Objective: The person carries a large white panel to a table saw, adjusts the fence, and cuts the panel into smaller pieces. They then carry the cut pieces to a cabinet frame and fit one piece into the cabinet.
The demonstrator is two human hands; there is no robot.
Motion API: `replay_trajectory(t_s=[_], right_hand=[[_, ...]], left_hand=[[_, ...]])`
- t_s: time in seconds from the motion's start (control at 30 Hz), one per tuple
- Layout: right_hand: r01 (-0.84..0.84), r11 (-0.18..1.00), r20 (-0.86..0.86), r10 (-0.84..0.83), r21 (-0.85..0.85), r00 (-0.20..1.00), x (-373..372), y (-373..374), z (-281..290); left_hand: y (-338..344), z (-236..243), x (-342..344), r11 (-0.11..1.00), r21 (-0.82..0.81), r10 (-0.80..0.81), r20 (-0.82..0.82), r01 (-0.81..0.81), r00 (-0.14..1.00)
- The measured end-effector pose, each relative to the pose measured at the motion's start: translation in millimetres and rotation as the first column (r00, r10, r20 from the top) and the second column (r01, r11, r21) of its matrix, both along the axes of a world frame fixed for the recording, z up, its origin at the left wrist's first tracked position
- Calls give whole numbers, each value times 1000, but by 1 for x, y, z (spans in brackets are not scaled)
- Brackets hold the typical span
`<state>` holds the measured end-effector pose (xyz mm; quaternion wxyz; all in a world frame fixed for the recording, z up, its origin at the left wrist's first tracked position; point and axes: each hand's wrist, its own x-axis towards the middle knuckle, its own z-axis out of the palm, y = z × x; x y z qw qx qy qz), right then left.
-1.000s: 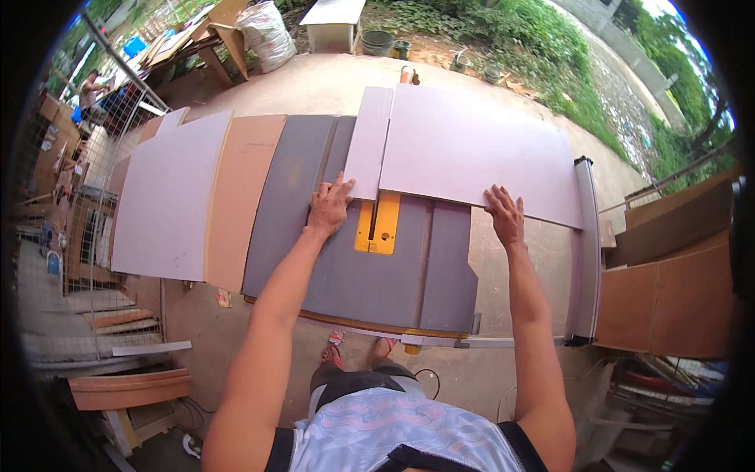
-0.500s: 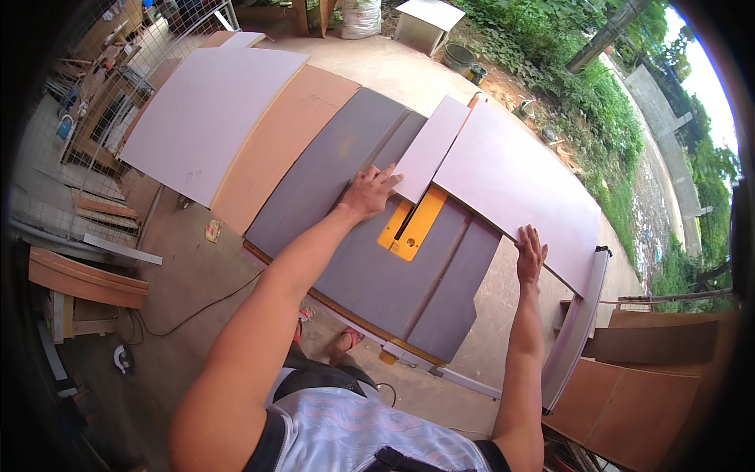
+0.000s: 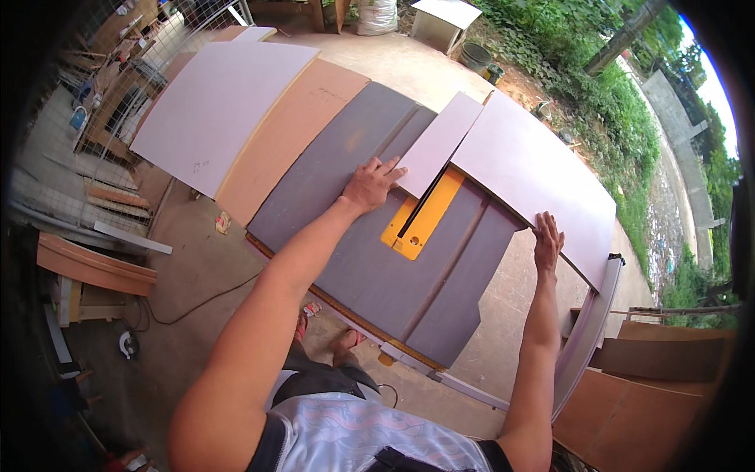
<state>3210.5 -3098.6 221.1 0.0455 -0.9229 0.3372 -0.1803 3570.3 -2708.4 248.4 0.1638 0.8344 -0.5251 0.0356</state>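
A grey table saw top (image 3: 370, 267) with a yellow throat insert (image 3: 425, 212) lies in front of me. Two pale laminated board pieces rest on its far part: a narrow strip (image 3: 443, 141) on the left and a wide panel (image 3: 543, 173) on the right, with a thin dark gap between them. My left hand (image 3: 371, 185) touches the strip's near left corner, fingers spread. At the wide panel's near edge, my right hand (image 3: 548, 240) lies with fingers stretched over the top; its thumb is hard to make out. No blade shows clearly in the insert's slot.
Left of the saw, a brown board (image 3: 299, 118) and a large white sheet (image 3: 228, 110) continue the surface. A rail (image 3: 590, 330) borders the right side. A cord (image 3: 204, 307) crosses the floor at left. Plywood sheets (image 3: 629, 409) stand at lower right.
Both board pieces have slid a little away from me, baring more of the yellow insert. My right hand has moved forward with the wide panel; the left stays at the strip's corner.
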Motion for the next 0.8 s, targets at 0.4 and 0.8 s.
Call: replay_trajectory(t_s=[0.4,0.8], right_hand=[[-9,999,59,11,-44,998,1,-2,-6],[-18,999,99,22,-45,995,3,4,1]], left_hand=[[-11,11,5,994,-27,104,-8,-104,995],[47,25,46,976,49,218,-136,-213,966]])
